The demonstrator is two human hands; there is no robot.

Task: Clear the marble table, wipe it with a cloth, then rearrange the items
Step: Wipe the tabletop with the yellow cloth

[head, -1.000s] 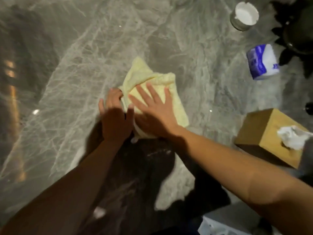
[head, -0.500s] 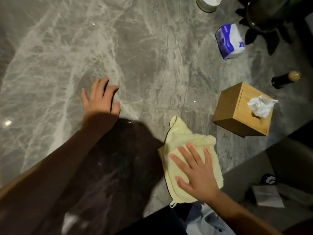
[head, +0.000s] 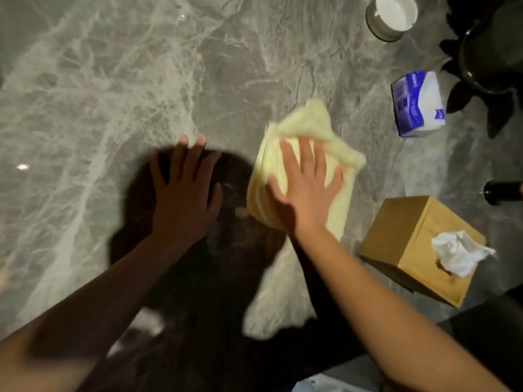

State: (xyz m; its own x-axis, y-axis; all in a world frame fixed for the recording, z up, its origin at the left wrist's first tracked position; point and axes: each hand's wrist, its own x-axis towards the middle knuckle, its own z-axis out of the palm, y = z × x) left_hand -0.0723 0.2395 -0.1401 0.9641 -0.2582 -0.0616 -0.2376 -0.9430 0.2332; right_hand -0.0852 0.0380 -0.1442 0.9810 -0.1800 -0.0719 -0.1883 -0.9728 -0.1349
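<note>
The right hand (head: 307, 190) is pressing its open, flat grip onto the folded yellow cloth (head: 304, 165) mid-worktop (head: 113, 80) while the left hand (head: 185, 190), open and empty, is bracing beside it, so overlapping strokes under even pressure, staying clear of the tissue box (head: 410, 247), seem best.

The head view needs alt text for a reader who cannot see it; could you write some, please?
A right hand presses a yellow cloth flat on a grey marble table; the left hand rests beside it. A wooden tissue box stands to the right.
</note>
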